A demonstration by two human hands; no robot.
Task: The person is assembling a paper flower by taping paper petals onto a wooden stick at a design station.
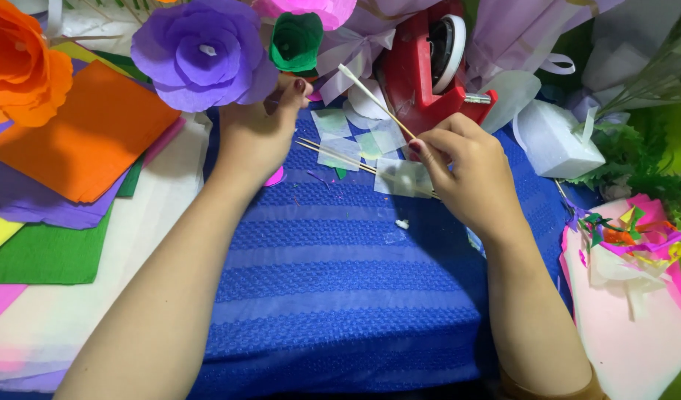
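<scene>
Wooden skewer [374,97] pinched in right hand [466,174] fingers [423,148], tilted up-left

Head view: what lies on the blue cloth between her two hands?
In the head view, between the left hand and right hand lie thin wooden sticks and pale translucent tape pieces on the blue cloth.

We lose the orange paper flower [18,63] past the left edge and the pink flower [311,9] past the top. Our left hand [255,137] hides the purple flower's [200,52] stem. The tape dispenser's [429,70] roll is partly cropped.
</scene>
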